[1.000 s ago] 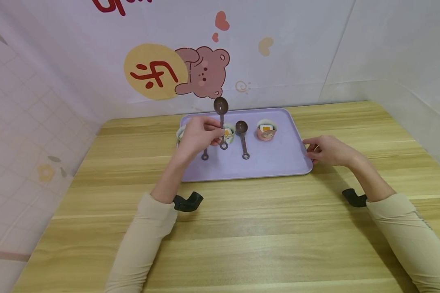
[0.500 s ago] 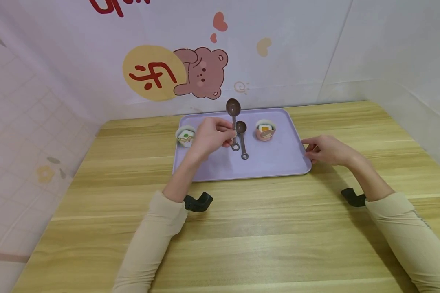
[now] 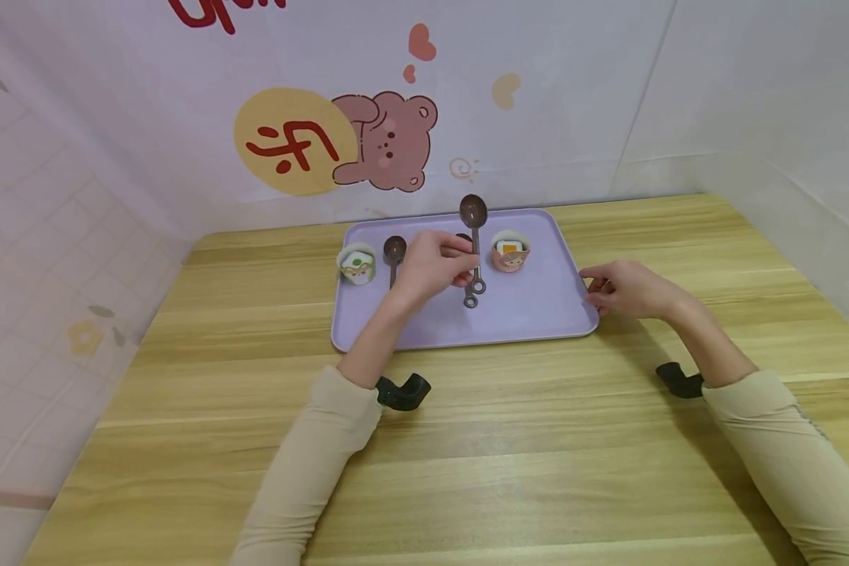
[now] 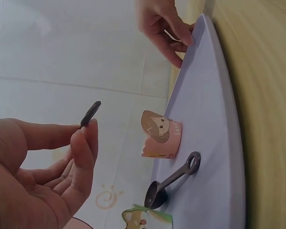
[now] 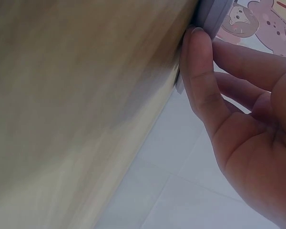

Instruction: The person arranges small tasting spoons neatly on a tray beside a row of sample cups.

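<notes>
My left hand [image 3: 431, 267] pinches the handle of a brown measuring spoon [image 3: 473, 212], held upright above the lilac tray [image 3: 531, 314] with its bowl up. In the left wrist view, only the end of that handle shows past the fingertips. Two more brown measuring spoons lie on the tray: one on the left [image 3: 395, 250], the other [image 4: 174, 179] partly hidden behind my left hand in the head view. My right hand [image 3: 633, 289] grips the tray's right rim between thumb and fingers. In the right wrist view, the thumb lies against that rim.
A green paper cup [image 3: 358, 266] stands at the tray's left. On its right is a pink paper cup [image 3: 510, 253]. Another cup with an animal face [image 4: 150, 219] shows in the left wrist view. The wooden table [image 3: 467, 472] meets a printed backdrop [image 3: 559, 118] behind.
My left hand has carried the held spoon to the right, uncovering the green cup and the left spoon. The right hand stays at the tray's rim.
</notes>
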`<state>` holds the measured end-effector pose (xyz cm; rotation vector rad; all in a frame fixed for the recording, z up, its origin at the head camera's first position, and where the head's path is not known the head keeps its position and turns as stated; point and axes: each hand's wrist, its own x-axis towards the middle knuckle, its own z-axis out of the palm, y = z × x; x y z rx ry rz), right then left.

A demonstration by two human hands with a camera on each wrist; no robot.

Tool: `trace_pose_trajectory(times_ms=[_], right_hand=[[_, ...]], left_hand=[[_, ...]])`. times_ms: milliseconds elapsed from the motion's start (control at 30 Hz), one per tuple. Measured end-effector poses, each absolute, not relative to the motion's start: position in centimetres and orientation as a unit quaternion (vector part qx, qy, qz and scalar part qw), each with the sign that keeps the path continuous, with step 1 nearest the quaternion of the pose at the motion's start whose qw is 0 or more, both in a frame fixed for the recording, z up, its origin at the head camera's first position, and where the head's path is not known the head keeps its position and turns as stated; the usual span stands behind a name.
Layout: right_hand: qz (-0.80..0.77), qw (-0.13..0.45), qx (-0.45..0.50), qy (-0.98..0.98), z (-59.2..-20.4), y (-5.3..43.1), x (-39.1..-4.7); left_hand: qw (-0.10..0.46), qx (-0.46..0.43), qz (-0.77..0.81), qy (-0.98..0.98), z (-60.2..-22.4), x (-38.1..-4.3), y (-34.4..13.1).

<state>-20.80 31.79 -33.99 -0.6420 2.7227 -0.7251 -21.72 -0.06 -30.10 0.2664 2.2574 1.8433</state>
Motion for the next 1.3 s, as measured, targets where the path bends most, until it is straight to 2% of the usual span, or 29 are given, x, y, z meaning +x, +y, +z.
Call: trace_pose_trajectory(times_ms=[1300], right_hand=[[-0.248,0.121,-0.216,0.937,-34.0,31.5,-20.7]], left_hand=[[0.057,0.102,0.610,0.784,-33.3,-21.5,6.3]])
